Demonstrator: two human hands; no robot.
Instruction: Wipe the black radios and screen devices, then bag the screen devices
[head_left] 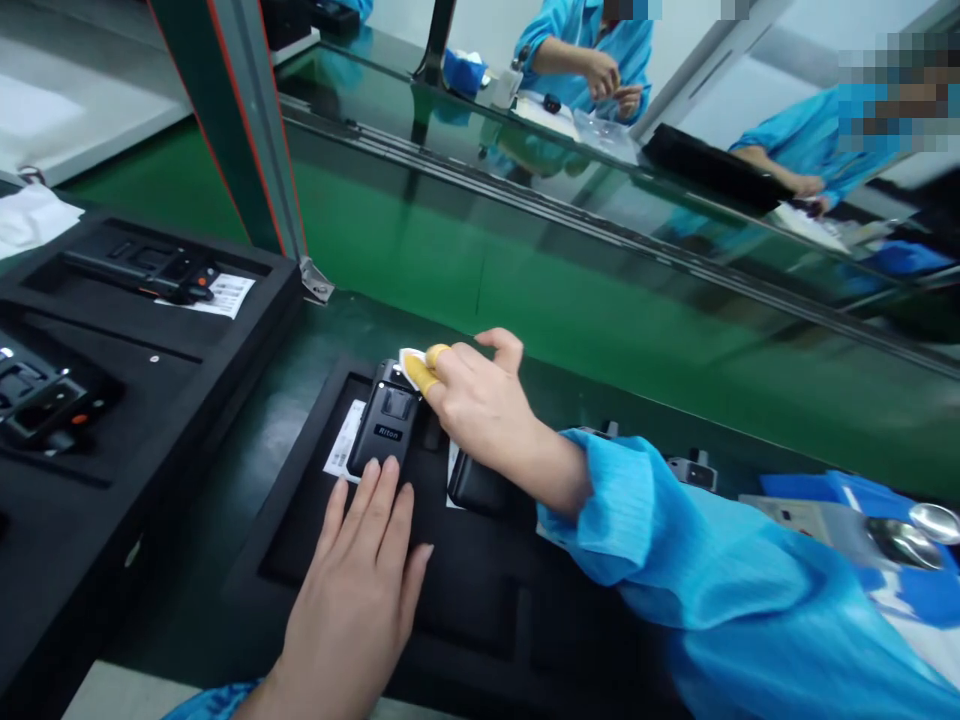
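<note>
A black handheld device (367, 445) lettered "Riton" lies back up in a black foam tray (300, 545), over a white printed label (341, 445). My left hand (352, 580) is stretched flat, its fingertips resting on the device's lower end. Yellow finger cots cover two fingers of my right hand (484, 405). Those fingers pinch a folded white wipe (409, 362) against the device's upper right corner. Partly hidden under my right wrist is a second black device (472, 485) in the same tray.
Another foam tray (225, 345) at left holds more handheld devices (142, 265) and a label. A green panel (420, 260) with a metal post (262, 130) stands behind. Blue material with shiny metal pieces (904, 540) lies at right. Co-workers in blue sleeves (585, 70) work beyond.
</note>
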